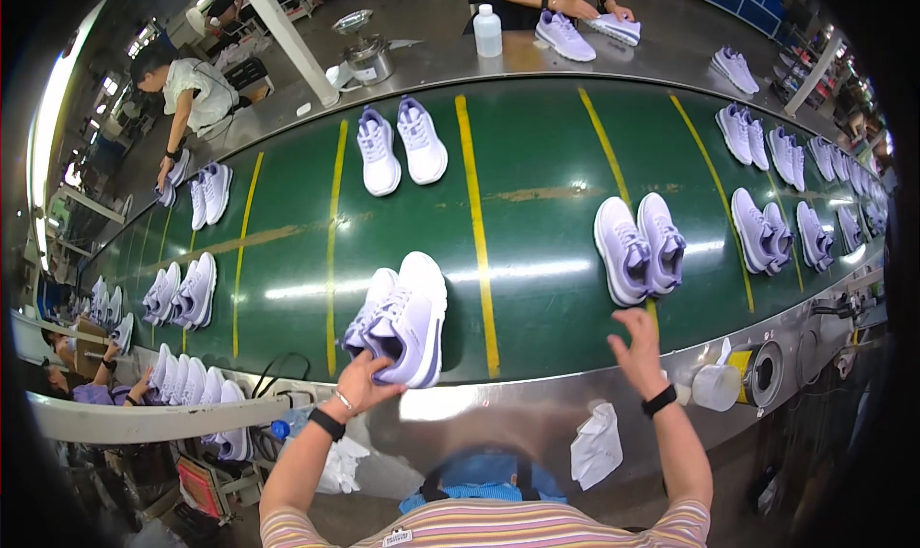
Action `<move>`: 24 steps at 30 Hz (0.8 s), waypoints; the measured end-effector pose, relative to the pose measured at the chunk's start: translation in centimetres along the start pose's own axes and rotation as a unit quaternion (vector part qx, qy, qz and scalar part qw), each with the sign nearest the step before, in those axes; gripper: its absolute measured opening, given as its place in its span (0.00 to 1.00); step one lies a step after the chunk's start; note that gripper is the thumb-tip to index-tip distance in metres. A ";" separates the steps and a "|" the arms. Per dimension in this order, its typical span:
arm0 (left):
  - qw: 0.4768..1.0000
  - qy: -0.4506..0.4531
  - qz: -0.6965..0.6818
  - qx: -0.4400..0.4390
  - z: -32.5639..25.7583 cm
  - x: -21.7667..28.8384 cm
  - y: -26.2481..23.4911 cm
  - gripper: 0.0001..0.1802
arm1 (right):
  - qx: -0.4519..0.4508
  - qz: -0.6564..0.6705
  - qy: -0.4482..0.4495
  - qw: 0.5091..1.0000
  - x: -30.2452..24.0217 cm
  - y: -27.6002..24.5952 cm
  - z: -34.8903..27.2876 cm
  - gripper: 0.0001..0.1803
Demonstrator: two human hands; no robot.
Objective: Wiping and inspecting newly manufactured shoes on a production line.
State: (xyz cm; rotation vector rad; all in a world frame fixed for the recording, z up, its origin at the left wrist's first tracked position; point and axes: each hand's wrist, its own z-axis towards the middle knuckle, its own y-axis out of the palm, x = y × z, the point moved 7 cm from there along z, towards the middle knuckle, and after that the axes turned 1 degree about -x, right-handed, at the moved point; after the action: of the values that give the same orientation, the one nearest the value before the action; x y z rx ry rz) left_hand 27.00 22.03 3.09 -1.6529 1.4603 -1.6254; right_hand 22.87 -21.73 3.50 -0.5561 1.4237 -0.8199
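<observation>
At the near edge of the green conveyor belt (537,323), my left hand (362,387) grips the heel end of a pale lilac sneaker (417,304). Its mate (376,294) lies close against it on the left, partly hidden; whether my fingers hold that one too, I cannot tell. My right hand (636,352) is open, with thumb and fingers apart and nothing in it. Just beyond its fingertips stands another pair of lilac sneakers (623,251), heels toward me.
More sneaker pairs (379,150) stand along the belt between yellow lines (476,213). Across the belt, a co-worker's hands (580,10) handle sneakers beside a white bottle (488,33). A yellow can (740,377) and crumpled white paper (596,445) are near my right arm.
</observation>
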 end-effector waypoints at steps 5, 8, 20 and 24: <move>0.992 0.038 -0.111 0.048 -8.6 4.2 0.4 0.23 | -0.091 0.228 0.031 0.969 -8.3 6.5 -6.9 0.22; 0.994 0.024 -0.100 0.045 -12.4 6.0 1.8 0.21 | -0.154 0.368 0.036 0.916 -14.8 10.1 -9.7 0.31; 0.992 0.045 -0.086 0.077 -17.5 5.9 8.7 0.24 | -0.121 0.304 0.051 0.944 -19.9 14.6 -17.4 0.53; 0.993 0.049 -0.100 0.046 -17.8 5.2 9.0 0.26 | -0.111 0.264 0.025 0.958 -21.2 14.6 -17.5 0.53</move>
State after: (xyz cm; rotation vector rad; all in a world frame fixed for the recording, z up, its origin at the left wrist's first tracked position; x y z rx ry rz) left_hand 6.48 20.87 2.33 -1.7363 1.2771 -1.8774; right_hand 8.91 6.05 4.05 -0.2960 1.6214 -0.2493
